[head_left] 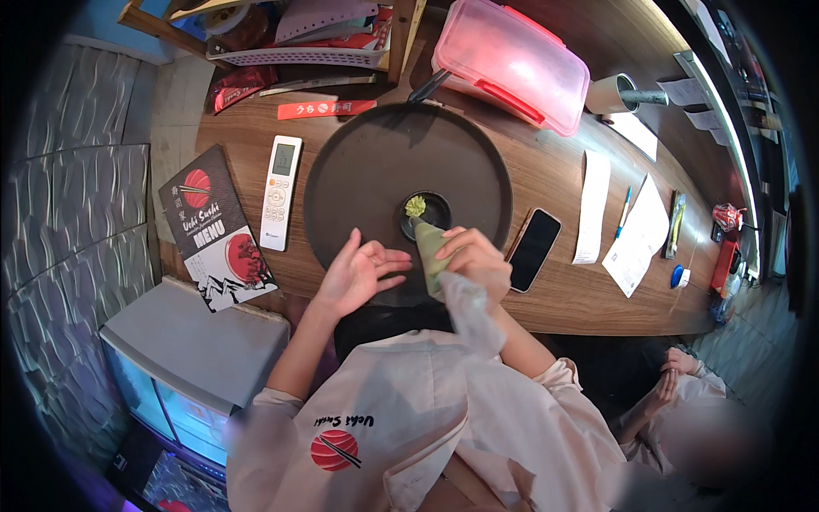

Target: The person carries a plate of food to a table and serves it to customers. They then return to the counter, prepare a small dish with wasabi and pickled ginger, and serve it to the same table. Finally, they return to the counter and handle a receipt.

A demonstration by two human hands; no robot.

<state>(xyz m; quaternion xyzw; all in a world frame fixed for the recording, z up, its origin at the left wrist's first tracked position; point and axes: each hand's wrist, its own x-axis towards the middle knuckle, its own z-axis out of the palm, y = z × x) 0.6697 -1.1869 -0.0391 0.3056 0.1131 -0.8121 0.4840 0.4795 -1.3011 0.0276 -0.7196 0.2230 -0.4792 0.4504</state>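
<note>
My right hand (479,260) squeezes a clear piping bag (433,253) filled with pale green paste. Its tip points at a small black dish (441,220), and whether it touches the paste there I cannot tell. A ridged yellow-green dollop of paste (415,206) sits in that dish. Beneath the dish lies a large round dark brown tray (358,171). My left hand (365,271) hovers over the tray's near edge, palm turned up, fingers apart and holding nothing. The twisted upper end of the bag hangs below my right hand.
Left of the tray lie a white remote control (281,192) and a menu (217,226). A phone (535,249) rests to the right, near paper slips (591,205) and a pen (624,212). Behind stand a pink-lidded box (512,64) and a basket (299,56). Another person's hands (670,375) show at lower right.
</note>
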